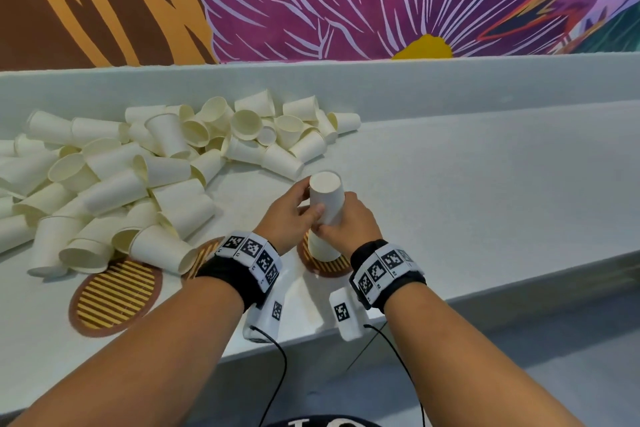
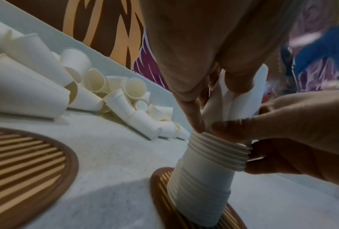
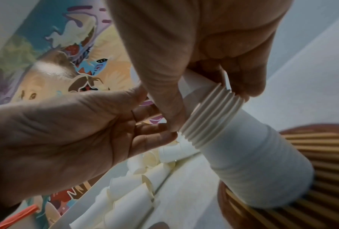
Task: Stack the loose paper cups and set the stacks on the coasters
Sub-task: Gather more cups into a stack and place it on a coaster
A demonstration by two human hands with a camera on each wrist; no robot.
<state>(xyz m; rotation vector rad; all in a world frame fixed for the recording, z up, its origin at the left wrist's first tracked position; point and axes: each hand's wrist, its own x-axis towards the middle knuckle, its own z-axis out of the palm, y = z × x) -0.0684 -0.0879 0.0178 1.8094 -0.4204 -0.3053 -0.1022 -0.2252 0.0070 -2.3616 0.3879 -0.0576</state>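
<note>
Cup stack (image 1: 325,218) on coaster (image 1: 327,265) (upside down), both hands clamped round it

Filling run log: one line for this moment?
left hand: grips white paper-cup stack | right hand: grips stack | stack: on striped round coaster

Both hands, left (image 1: 289,210) and right (image 1: 346,220), curl inward (fingertips nearly meeting), forearms extended.
</note>
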